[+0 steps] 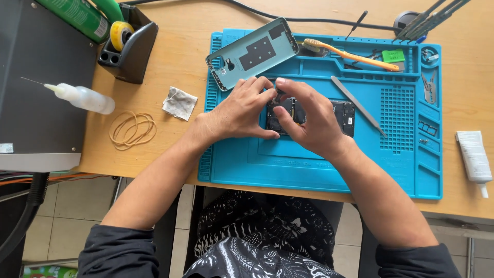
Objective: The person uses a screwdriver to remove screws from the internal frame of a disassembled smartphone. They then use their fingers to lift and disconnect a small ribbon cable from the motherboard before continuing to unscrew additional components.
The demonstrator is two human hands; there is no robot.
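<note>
An opened black phone (343, 116) lies on the blue repair mat (319, 164), its insides facing up. My left hand (241, 110) grips the phone's left end, thumb along its near edge. My right hand (309, 119) covers the phone's middle, with thumb and forefinger pinched together at the far edge next to my left fingertips. What sits between the fingertips is too small to make out. The pale green back cover (252, 53) lies inner side up on the mat's far left corner.
Metal tweezers (358, 105) lie right of the phone; an orange-handled brush (350, 55) rests in the mat's top tray. A squeeze bottle (82, 97), rubber bands (133, 128), crumpled wipe (179, 103) and tape holder (128, 44) sit left of the mat. A white tube (474, 157) lies far right.
</note>
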